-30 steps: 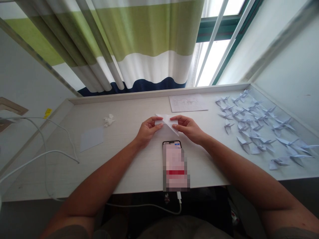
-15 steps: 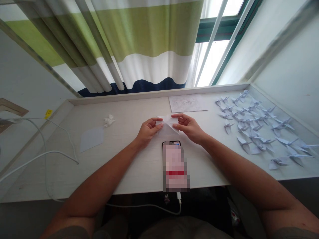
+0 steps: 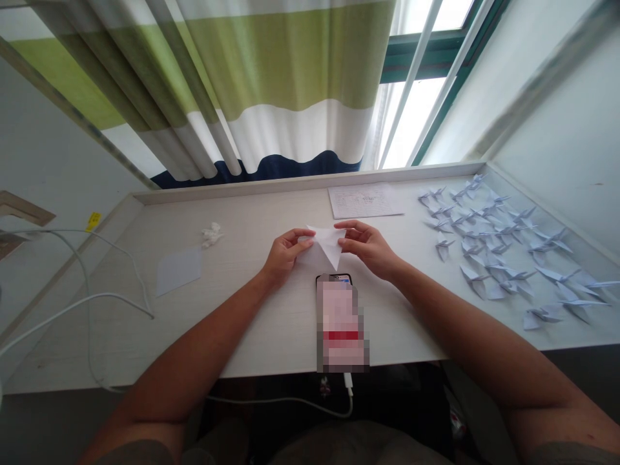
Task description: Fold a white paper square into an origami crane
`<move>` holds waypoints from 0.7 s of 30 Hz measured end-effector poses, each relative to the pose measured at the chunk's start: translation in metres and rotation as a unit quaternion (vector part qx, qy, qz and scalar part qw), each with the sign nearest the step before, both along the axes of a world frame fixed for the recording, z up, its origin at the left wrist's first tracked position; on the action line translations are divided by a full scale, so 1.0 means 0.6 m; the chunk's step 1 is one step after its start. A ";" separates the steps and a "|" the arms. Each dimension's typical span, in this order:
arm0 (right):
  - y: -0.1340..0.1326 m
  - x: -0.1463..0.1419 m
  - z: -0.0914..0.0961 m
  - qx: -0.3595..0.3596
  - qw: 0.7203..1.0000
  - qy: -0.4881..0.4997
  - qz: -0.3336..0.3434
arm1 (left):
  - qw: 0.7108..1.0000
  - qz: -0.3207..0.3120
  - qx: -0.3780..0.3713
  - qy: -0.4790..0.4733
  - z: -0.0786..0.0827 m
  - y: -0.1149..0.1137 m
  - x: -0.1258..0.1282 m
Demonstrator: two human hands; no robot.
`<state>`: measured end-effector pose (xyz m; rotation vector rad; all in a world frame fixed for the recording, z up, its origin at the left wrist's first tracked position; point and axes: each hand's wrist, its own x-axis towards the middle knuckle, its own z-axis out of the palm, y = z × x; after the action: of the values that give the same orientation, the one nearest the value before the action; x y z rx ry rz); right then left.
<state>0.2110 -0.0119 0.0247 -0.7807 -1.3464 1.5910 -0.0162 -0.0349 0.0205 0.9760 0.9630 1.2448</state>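
A white folded paper (image 3: 325,247), triangular with its point toward me, is held just above the white desk (image 3: 252,316). My left hand (image 3: 285,253) pinches its left corner between thumb and fingers. My right hand (image 3: 367,247) pinches its right corner the same way. Directly below the paper lies a phone (image 3: 340,323) with its screen lit, a white cable (image 3: 290,400) plugged into its near end.
Several folded paper cranes (image 3: 504,248) cover the right side of the desk. A written sheet (image 3: 365,199) lies at the back, a blank paper square (image 3: 179,269) and a crumpled scrap (image 3: 212,234) at the left. White cables (image 3: 72,303) trail off the left edge. A striped curtain (image 3: 271,84) hangs behind.
The paper between my hands has been folded further: its lower point swung from the right toward the middle and now points down toward the phone. Both hands stayed nearly in place.
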 end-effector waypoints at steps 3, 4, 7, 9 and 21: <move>0.000 0.000 -0.003 0.002 1.000 -0.006 0.008 | 1.000 -0.007 -0.004 -0.008 0.002 -0.002 0.001; 0.001 -0.001 -0.004 0.003 1.000 -0.008 0.008 | 1.000 -0.010 -0.005 -0.010 0.004 -0.003 0.001; 0.003 -0.001 -0.005 0.000 1.000 -0.011 0.005 | 1.000 -0.016 -0.005 -0.019 0.008 -0.006 0.001; 0.004 -0.001 -0.006 -0.002 1.000 -0.010 -0.004 | 0.999 -0.016 0.002 -0.028 0.009 -0.006 0.001; 0.008 0.000 -0.006 0.002 1.000 -0.005 -0.023 | 0.999 -0.009 0.052 0.000 -0.009 0.002 -0.001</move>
<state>0.2107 -0.0070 0.0210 -0.8114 -1.3289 1.5504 -0.0170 -0.0337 0.0150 1.0630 0.8947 1.2895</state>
